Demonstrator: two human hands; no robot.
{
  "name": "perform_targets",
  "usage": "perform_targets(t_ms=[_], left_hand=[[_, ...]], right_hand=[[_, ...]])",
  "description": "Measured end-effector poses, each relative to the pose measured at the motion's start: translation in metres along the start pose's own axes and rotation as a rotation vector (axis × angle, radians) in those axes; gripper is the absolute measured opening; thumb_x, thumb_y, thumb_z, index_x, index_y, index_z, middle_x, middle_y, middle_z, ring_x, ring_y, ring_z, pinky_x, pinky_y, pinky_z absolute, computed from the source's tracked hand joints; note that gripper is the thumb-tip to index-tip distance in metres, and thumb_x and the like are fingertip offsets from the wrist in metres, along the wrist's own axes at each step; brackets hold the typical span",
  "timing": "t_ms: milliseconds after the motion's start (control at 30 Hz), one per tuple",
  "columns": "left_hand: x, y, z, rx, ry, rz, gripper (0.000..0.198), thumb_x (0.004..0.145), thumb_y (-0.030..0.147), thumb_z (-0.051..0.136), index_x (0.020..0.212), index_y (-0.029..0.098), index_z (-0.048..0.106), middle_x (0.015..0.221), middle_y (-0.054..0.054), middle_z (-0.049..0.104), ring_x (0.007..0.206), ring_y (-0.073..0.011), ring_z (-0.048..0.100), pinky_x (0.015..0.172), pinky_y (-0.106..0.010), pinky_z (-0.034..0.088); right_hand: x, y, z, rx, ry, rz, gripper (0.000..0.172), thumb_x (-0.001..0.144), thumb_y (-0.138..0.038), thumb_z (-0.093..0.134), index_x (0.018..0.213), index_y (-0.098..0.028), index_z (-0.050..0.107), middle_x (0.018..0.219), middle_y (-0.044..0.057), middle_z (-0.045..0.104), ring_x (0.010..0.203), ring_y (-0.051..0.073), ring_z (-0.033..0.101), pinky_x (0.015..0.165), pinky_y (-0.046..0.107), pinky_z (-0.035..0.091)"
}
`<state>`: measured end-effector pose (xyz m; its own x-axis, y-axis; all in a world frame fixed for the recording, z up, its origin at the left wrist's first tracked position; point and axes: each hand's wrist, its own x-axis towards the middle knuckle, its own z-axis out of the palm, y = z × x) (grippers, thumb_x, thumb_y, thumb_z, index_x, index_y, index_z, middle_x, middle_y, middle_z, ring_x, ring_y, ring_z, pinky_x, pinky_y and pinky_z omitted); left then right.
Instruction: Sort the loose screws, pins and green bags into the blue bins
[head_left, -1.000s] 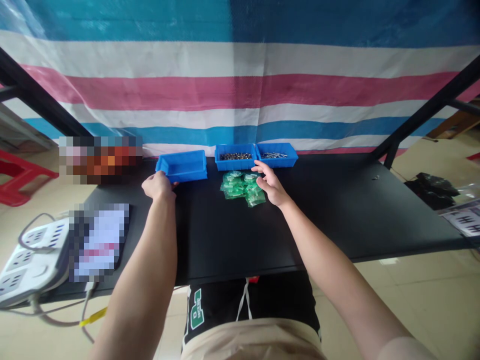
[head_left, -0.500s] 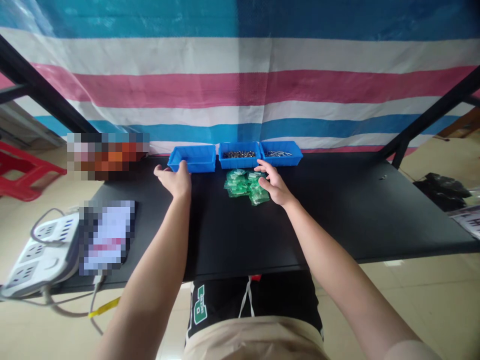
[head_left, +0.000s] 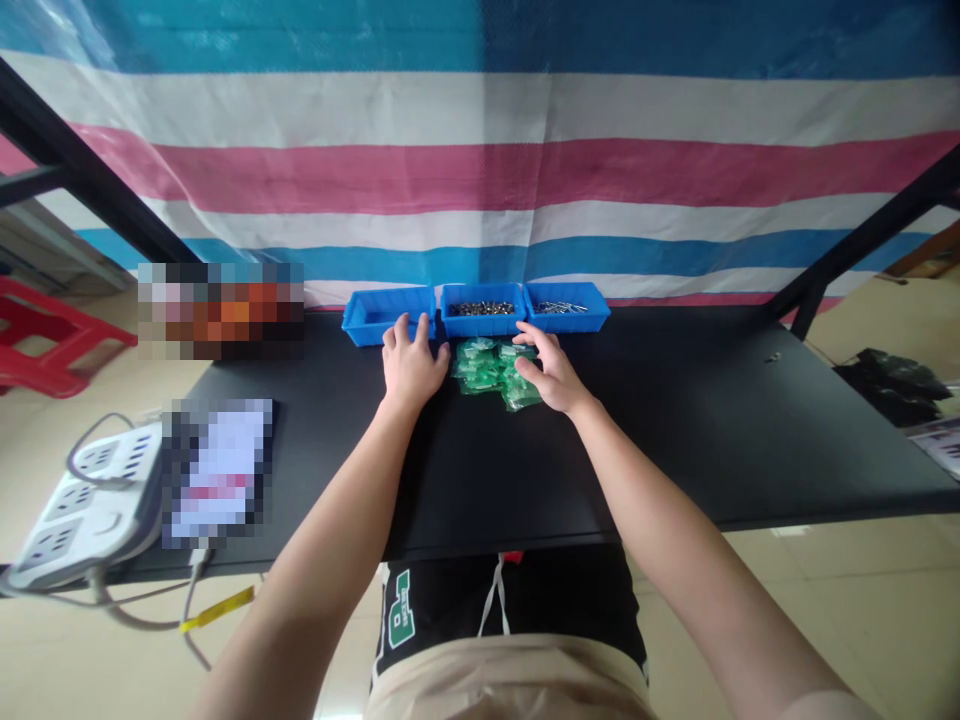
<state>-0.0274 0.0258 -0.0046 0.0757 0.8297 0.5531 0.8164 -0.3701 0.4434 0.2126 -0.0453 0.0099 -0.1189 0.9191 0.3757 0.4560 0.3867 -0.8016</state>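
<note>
My left hand [head_left: 414,365] is open, palm down, in front of the left blue bin [head_left: 367,318], with its fingertips over the bin's near edge. That bin shows no contents. A pile of green plastic packets [head_left: 484,370] lies between my hands. My right hand [head_left: 553,368] is open at the right side of the pile, thumb and fingers apart; whether it touches the packets I cannot tell. Behind the pile, the middle blue bin [head_left: 480,326] contains small metal pieces [head_left: 484,309]. The right blue bin [head_left: 577,323] contains thin, screw-like metal pieces [head_left: 562,308].
On the black table [head_left: 675,420], a white power strip [head_left: 90,500] with cables and a blurred-out flat device [head_left: 221,465] lie at left. A blurred orange item [head_left: 240,315] is behind them. A small metal piece [head_left: 772,357] lies far right. Striped sheeting [head_left: 375,180] hangs behind.
My left hand has moved right, from the left bin's outer side toward the green packets, and turned palm down. My right hand stays by the pile.
</note>
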Motion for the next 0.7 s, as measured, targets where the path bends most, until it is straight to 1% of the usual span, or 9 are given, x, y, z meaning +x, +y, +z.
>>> perform_targets(t_ms=[100, 233, 333, 400, 467, 533, 600, 700], left_hand=[[0.000, 0.004, -0.004, 0.079, -0.077, -0.027, 0.068, 0.079, 0.043, 0.061, 0.141, 0.018, 0.049, 0.149, -0.022, 0.038, 0.131, -0.0463, 0.036, 0.103, -0.067, 0.034], [-0.002, 0.014, -0.011, 0.218, -0.178, -0.091, 0.070, 0.084, 0.041, 0.055, 0.148, 0.018, 0.040, 0.157, -0.019, 0.027, 0.137, -0.0434, 0.032, 0.108, -0.062, 0.033], [-0.002, 0.019, -0.015, 0.247, -0.182, -0.119, 0.073, 0.083, 0.039, 0.057, 0.149, 0.016, 0.037, 0.160, -0.020, 0.021, 0.138, -0.0449, 0.030, 0.108, -0.063, 0.032], [-0.001, 0.022, -0.016, 0.250, -0.144, -0.117, 0.073, 0.083, 0.036, 0.058, 0.149, 0.015, 0.036, 0.160, -0.021, 0.019, 0.138, -0.0465, 0.028, 0.108, -0.066, 0.030], [0.001, 0.027, -0.016, 0.250, -0.103, -0.081, 0.070, 0.083, 0.034, 0.057, 0.147, 0.014, 0.037, 0.160, -0.022, 0.019, 0.139, -0.0460, 0.028, 0.108, -0.065, 0.029], [0.004, 0.032, -0.015, 0.242, -0.093, -0.004, 0.065, 0.085, 0.031, 0.055, 0.146, 0.014, 0.039, 0.159, -0.021, 0.023, 0.140, -0.0430, 0.029, 0.110, -0.062, 0.030], [0.009, 0.036, -0.012, 0.218, -0.129, 0.099, 0.061, 0.086, 0.027, 0.053, 0.145, 0.014, 0.041, 0.157, -0.020, 0.028, 0.140, -0.0397, 0.031, 0.111, -0.058, 0.031], [0.018, 0.038, -0.005, 0.172, -0.219, 0.242, 0.057, 0.087, 0.022, 0.050, 0.143, 0.015, 0.044, 0.154, -0.019, 0.036, 0.139, -0.0368, 0.035, 0.110, -0.056, 0.034]], right_hand=[[0.001, 0.001, 0.001, -0.051, 0.010, -0.021, 0.078, 0.082, -0.076, 0.047, 0.143, -0.028, 0.045, 0.124, 0.011, 0.060, 0.126, 0.032, 0.045, 0.109, 0.054, 0.035], [0.003, 0.002, 0.003, -0.174, 0.073, -0.014, 0.074, 0.086, -0.074, 0.041, 0.136, -0.021, 0.054, 0.123, 0.012, 0.062, 0.123, 0.032, 0.049, 0.109, 0.054, 0.036], [0.005, 0.005, 0.005, -0.263, 0.113, 0.015, 0.070, 0.087, -0.071, 0.043, 0.131, -0.019, 0.058, 0.131, 0.014, 0.060, 0.126, 0.032, 0.048, 0.110, 0.054, 0.036], [0.005, 0.007, 0.007, -0.306, 0.086, 0.040, 0.072, 0.085, -0.069, 0.048, 0.133, -0.016, 0.057, 0.139, 0.016, 0.055, 0.132, 0.033, 0.045, 0.111, 0.053, 0.036], [0.005, 0.007, 0.010, -0.351, 0.040, 0.060, 0.074, 0.083, -0.067, 0.054, 0.136, -0.015, 0.055, 0.145, 0.017, 0.049, 0.136, 0.034, 0.041, 0.112, 0.053, 0.035], [0.004, 0.006, 0.012, -0.403, -0.014, 0.059, 0.077, 0.081, -0.064, 0.059, 0.140, -0.016, 0.051, 0.149, 0.017, 0.045, 0.140, 0.035, 0.037, 0.113, 0.055, 0.033], [0.003, 0.002, 0.015, -0.449, -0.071, 0.045, 0.080, 0.079, -0.062, 0.064, 0.143, -0.017, 0.048, 0.153, 0.016, 0.040, 0.143, 0.036, 0.033, 0.113, 0.057, 0.032], [0.002, -0.005, 0.017, -0.489, -0.161, 0.034, 0.082, 0.077, -0.060, 0.067, 0.146, -0.021, 0.045, 0.157, 0.015, 0.033, 0.145, 0.036, 0.029, 0.113, 0.059, 0.031]])
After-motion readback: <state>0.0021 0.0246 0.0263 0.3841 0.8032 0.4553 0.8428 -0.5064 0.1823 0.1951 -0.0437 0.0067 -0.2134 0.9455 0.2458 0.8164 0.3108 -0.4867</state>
